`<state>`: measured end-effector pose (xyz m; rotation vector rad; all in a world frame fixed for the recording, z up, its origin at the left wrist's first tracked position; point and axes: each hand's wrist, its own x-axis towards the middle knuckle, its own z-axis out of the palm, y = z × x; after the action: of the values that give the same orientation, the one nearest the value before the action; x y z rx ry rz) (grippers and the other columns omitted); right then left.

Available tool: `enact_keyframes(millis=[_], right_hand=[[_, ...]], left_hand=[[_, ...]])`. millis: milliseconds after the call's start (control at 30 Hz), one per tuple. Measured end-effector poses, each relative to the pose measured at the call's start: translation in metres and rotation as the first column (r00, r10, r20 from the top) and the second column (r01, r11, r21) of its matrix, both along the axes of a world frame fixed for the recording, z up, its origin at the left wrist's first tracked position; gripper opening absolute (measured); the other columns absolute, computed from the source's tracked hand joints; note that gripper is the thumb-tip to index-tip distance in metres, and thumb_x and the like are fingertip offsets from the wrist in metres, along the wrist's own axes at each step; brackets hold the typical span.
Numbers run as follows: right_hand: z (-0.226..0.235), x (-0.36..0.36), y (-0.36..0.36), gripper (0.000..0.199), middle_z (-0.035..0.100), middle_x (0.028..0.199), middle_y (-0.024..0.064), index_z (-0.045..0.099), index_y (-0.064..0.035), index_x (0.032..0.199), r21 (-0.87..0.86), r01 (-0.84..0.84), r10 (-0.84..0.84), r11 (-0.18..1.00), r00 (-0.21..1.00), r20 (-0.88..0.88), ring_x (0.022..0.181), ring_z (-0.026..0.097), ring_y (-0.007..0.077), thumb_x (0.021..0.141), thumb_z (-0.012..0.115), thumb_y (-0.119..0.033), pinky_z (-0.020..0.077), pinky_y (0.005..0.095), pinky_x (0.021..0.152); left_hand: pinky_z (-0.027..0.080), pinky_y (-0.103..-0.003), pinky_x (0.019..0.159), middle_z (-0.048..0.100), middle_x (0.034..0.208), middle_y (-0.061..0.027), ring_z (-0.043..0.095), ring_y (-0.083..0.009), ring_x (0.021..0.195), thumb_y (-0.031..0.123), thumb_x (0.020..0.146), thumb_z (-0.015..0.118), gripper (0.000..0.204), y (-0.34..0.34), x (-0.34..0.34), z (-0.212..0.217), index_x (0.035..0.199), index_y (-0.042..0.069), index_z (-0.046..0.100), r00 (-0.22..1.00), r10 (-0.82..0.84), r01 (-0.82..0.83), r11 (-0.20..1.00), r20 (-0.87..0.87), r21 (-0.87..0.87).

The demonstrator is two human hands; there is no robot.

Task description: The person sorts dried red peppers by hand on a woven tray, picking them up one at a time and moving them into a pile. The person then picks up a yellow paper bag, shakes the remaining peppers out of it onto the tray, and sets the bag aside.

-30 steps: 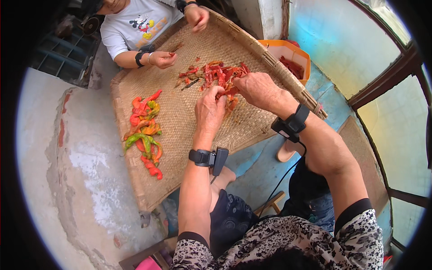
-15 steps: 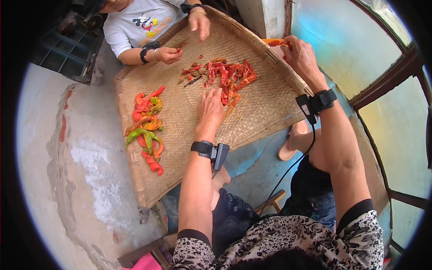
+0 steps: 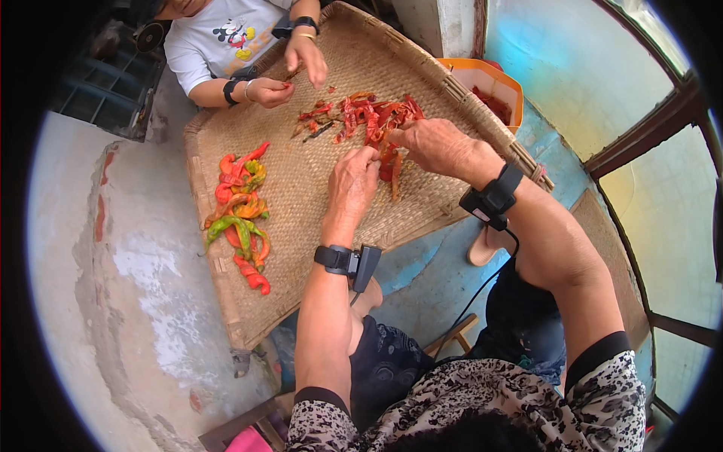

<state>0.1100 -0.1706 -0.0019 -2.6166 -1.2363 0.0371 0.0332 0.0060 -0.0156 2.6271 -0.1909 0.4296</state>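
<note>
While both hands are meeting over the woven tray [image 3: 316, 248], the left hand [image 3: 352, 181] and right hand [image 3: 437, 147] are pinching one red chili [image 3: 388, 162] at twelve o'clock; whole peppers [image 3: 241, 215] at nine o'clock are waiting; the split heap [image 3: 361, 117] looks smaller.

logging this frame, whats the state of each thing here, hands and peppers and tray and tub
left hand: pinching a red pepper
right hand: gripping the same pepper
split red peppers: opened, heaped on the tray
whole peppers: uncut, red, orange and green, piled apart
woven tray: lying flat
orange tub: open, red pieces inside
</note>
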Motion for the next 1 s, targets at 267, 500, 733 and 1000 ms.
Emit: enact_keyframes(millis=[267, 500, 733, 1000], right_hand=[[-0.012, -0.009, 0.017, 0.011, 0.066, 0.076, 0.0133, 0.060, -0.0060, 0.091, 0.061, -0.045, 0.035, 0.997, 0.988, 0.153, 0.075, 0.067, 0.0303, 0.083, 0.059, -0.013, 0.0527, 0.0407, 0.064], [-0.011, -0.015, 0.029, 0.008, 0.065, 0.077, 0.0117, 0.062, -0.0067, 0.087, -0.065, -0.044, 0.050, 0.997, 0.994, 0.093, 0.075, 0.067, 0.0290, 0.080, 0.059, -0.009, 0.0524, 0.0402, 0.063], [-0.014, -0.012, 0.012, 0.008, 0.065, 0.086, 0.0147, 0.063, -0.0069, 0.086, 0.152, -0.109, 0.115, 0.982, 0.993, -0.029, 0.082, 0.066, 0.0313, 0.080, 0.059, -0.010, 0.0524, 0.0413, 0.069], [0.016, 0.015, -0.024, 0.008, 0.061, 0.081, 0.0143, 0.064, -0.0049, 0.084, 0.611, 0.096, -0.155, 0.786, 0.987, 0.044, 0.079, 0.062, 0.0323, 0.079, 0.064, -0.011, 0.0508, 0.0421, 0.068]], left_hand=[[0.048, -0.042, 0.066, 0.063, 0.079, -0.0162, 0.060, -0.0365, 0.071, 0.008, 0.088, 0.056, 0.008, 0.005, -0.016, 0.010, 0.095, 0.003, 0.055, 0.995, 0.044, -0.061, 0.981, -0.093, -0.183], [0.049, -0.036, 0.063, 0.064, 0.077, -0.0117, 0.061, -0.0247, 0.066, 0.011, 0.091, 0.053, 0.012, 0.031, -0.014, 0.000, 0.098, 0.001, 0.054, 0.986, 0.162, -0.157, 0.826, -0.038, -0.541], [0.052, -0.034, 0.066, 0.067, 0.083, -0.0126, 0.065, -0.0200, 0.072, 0.009, 0.084, 0.065, 0.021, 0.034, -0.021, 0.006, 0.101, 0.000, 0.056, 0.994, 0.068, -0.087, 0.966, -0.085, -0.243], [0.045, -0.042, 0.084, 0.055, 0.099, -0.0195, 0.055, -0.0373, 0.096, 0.004, 0.075, 0.066, 0.033, 0.033, -0.030, 0.004, 0.107, -0.002, 0.058, 0.978, 0.029, -0.001, 0.991, -0.207, 0.132]])
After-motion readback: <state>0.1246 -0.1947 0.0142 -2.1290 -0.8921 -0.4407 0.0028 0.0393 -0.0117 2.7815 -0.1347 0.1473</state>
